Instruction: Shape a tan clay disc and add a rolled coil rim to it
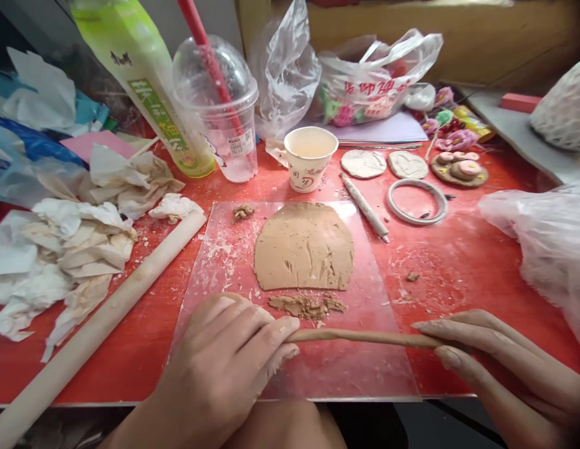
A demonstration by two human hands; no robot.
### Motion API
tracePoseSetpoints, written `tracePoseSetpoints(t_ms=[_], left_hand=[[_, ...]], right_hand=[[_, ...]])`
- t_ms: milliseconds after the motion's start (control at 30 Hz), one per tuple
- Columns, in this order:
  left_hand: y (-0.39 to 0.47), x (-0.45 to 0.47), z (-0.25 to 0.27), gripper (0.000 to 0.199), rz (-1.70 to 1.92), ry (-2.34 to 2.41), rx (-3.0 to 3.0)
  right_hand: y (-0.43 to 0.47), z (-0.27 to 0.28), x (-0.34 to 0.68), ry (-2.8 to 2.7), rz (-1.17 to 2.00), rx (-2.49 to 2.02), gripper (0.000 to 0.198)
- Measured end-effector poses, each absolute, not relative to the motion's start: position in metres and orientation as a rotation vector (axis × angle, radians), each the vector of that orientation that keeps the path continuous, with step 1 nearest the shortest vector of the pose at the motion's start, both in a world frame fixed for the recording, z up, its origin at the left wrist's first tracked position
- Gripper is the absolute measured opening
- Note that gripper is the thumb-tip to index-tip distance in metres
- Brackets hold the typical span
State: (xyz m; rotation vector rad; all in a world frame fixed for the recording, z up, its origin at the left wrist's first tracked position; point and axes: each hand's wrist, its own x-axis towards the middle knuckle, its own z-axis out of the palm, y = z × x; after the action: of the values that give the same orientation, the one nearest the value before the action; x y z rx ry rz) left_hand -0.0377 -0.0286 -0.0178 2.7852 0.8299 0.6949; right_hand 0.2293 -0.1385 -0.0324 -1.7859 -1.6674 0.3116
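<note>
A thin clay coil [355, 337] stretches sideways above the near edge of a clear plastic sheet [215, 249]. Its left end sits in the closed fingers of my left hand [229, 349], and my right hand [496, 362] pinches the other end between thumb and fingers. Just beyond the coil lies a strip of clay scraps [309, 305]. Behind that rests a flat clay slab [304, 249], rounded at the far side, straight at the near side, with cracks in its surface. A small clay crumb pile [244, 212] is at the sheet's far left.
Left are a long rolling pin [107, 312] and crumpled tissues [75, 249]. At the back stand a green bottle [145, 87], a plastic cup [224, 112] and a paper cup [310, 159]. A clay-smeared pen-like tool [363, 207], a tape roll [417, 201] and clay discs [363, 164] lie right.
</note>
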Motion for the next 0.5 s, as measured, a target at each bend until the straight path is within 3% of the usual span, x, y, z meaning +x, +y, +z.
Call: tracePoseSetpoints(t_ms=[267, 367, 500], left_hand=[[-0.024, -0.040, -0.014, 0.018, 0.687, 0.926, 2.683], [-0.027, -0.040, -0.020, 0.013, 0.692, 0.897, 2.759], [-0.034, -0.040, -0.028, 0.025, 0.543, 0.695, 2.980]], right_hand=[[-0.122, -0.028, 0.223, -1.754, 0.286, -1.633, 0.016], [-0.130, -0.035, 0.232, -1.910, 0.199, -1.612, 0.024], [-0.138, -0.047, 0.235, -1.962, 0.004, -1.748, 0.036]])
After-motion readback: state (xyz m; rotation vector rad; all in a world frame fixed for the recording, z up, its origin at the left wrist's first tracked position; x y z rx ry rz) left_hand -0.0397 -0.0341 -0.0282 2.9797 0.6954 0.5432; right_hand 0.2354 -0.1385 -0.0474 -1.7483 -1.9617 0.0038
